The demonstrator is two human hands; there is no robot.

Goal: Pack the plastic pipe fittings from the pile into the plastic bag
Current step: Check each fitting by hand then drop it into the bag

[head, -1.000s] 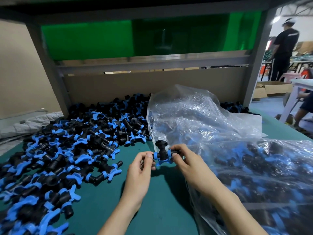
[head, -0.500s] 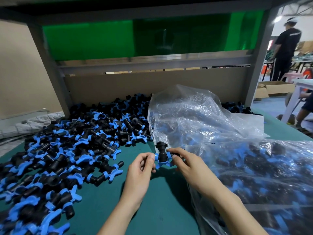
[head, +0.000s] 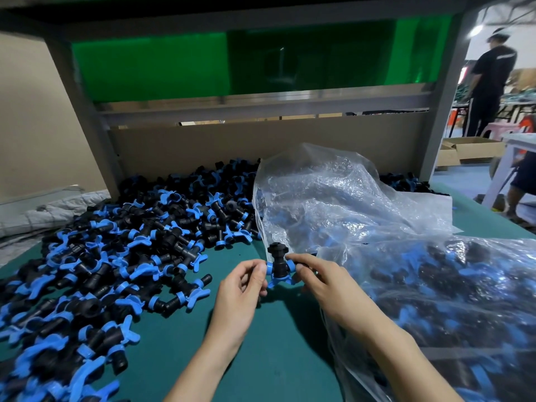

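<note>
A black tee fitting with blue rings (head: 279, 264) is held just above the green table, its stem pointing up. My left hand (head: 242, 291) pinches its left end and my right hand (head: 322, 285) pinches its right end. A big pile of black and blue fittings (head: 121, 256) covers the table to the left. The clear plastic bag (head: 342, 204) lies right behind the held fitting, crumpled, with its mouth near my hands. A second clear bag (head: 452, 300) full of fittings lies at the right under my right forearm.
The green table top (head: 179, 343) shows between the pile and the bags. A cardboard back wall (head: 261, 146) and grey shelf posts (head: 92, 132) close the far side. A person (head: 490, 82) stands at the far right beside cardboard boxes (head: 470, 149).
Both hands keep hold of the same fitting and have barely shifted. The pile and the bags lie as before.
</note>
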